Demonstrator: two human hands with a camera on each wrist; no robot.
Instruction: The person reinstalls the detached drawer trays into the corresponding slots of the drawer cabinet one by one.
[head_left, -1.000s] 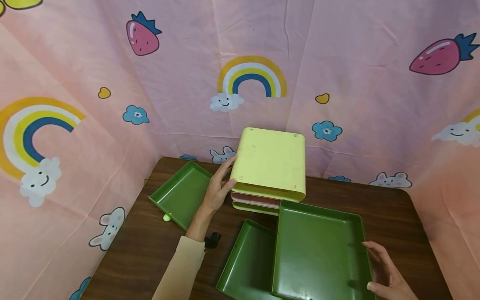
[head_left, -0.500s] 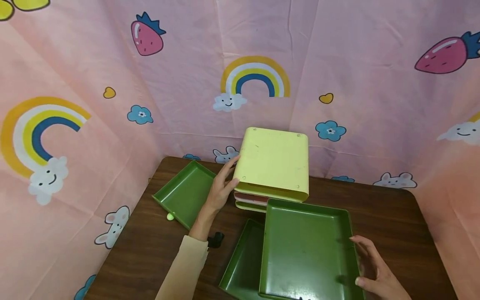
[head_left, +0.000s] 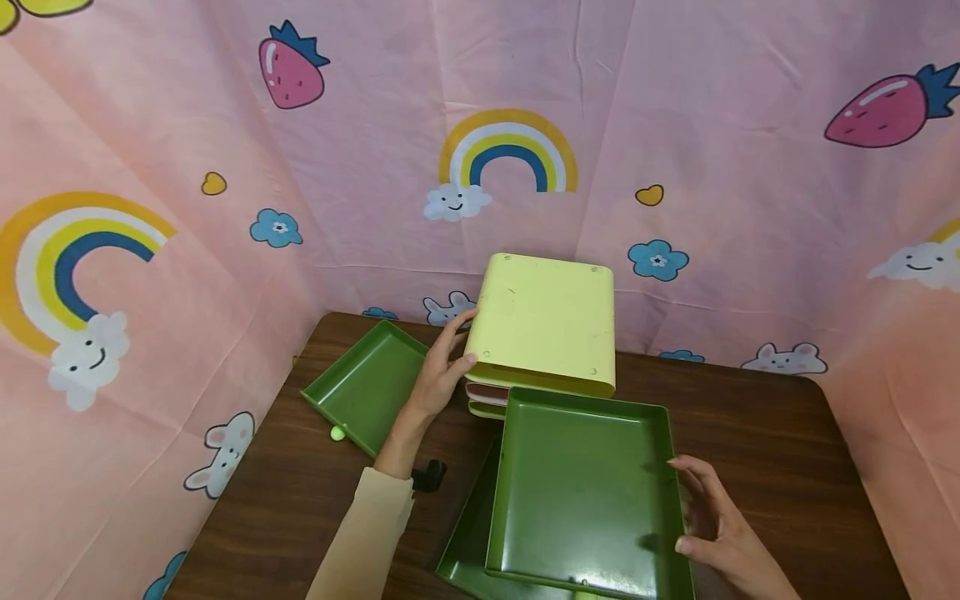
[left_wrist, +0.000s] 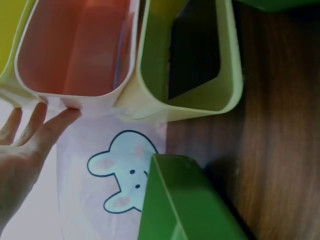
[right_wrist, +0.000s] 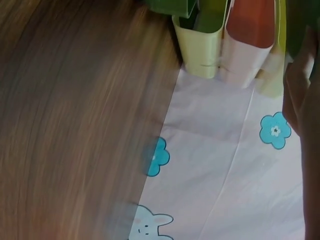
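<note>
A three-tier drawer unit stands at the back, its top yellow shell (head_left: 547, 317) above a pink shell (left_wrist: 82, 102) and a pale yellow-green one (left_wrist: 230, 75). Against its left side, my left hand (head_left: 431, 379) rests with fingers extended, thumb near the front edge of the top shell. My right hand (head_left: 727, 537) holds a green drawer (head_left: 585, 492) by its right wall, fingertips and thumb spread along it. That drawer hangs in front of the unit, its far edge overlapping the lower shells in the head view. The pink shell looks hollow in the left wrist view.
Another green drawer (head_left: 468, 533) lies on the brown table (head_left: 780, 433), partly hidden under the held one. A third green drawer (head_left: 367, 383) with a round pale knob (head_left: 337, 433) sits at the left. Patterned pink cloth (head_left: 360, 167) walls the back and sides.
My right hand has carried the green drawer to the left, so it covers more of the drawer lying below and of the unit's lower front. The left hand stays against the unit.
</note>
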